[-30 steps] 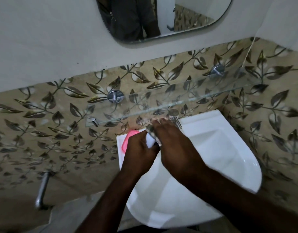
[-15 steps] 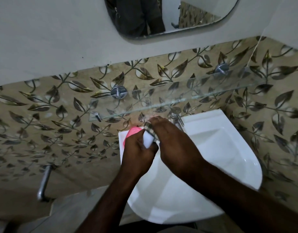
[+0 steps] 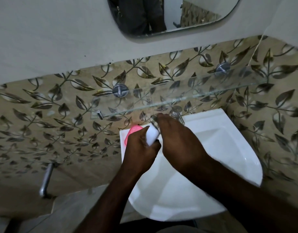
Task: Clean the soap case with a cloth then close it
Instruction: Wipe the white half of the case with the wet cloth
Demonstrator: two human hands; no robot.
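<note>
Left hand [image 3: 141, 145] grips white case half [image 3: 152, 134] steady over sink [image 3: 229, 148]; right hand [image 3: 180, 142] presses cloth [image 3: 154, 121] against it.

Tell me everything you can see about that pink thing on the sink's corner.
The pink piece looks like smooth, slightly see-through plastic with rounded corners, probably one half of the soap case. It lies on the back left corner of the white sink, near the patterned wall tiles. The left hand hides its lower right part, so any contact between them cannot be judged.

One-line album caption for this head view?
Left hand holds a white case part, right hand wipes with a cloth.
</note>
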